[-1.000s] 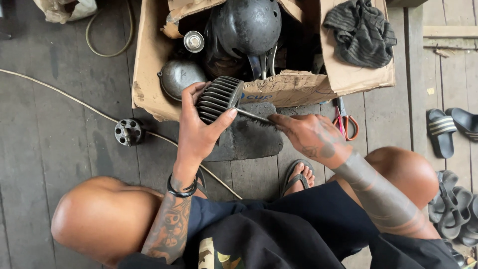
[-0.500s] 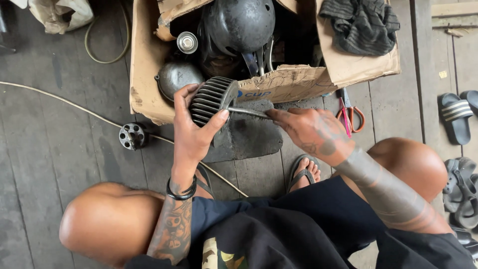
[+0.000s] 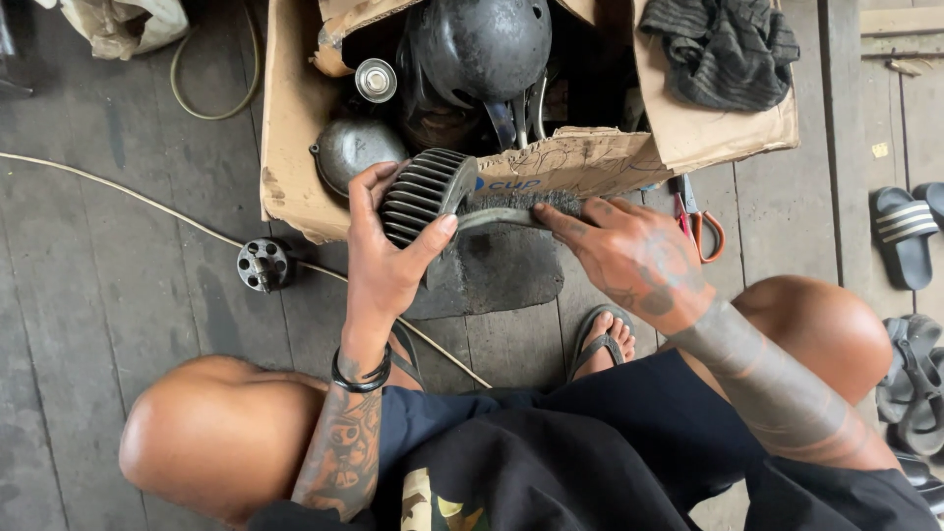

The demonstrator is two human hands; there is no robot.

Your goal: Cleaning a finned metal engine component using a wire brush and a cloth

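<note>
Little has shifted: left hand still grips the black finned metal cylinder before the cardboard box, right hand pinching a grey wire brush against it; fins look dirty, scrubbing seems unfinished

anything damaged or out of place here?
The cardboard box is worn: its front flap is torn and sagging, and the edges are ragged. A small metal hub lies loose on the floor planks beside a cord. The finned metal part in the left hand shows no visible damage.
</note>
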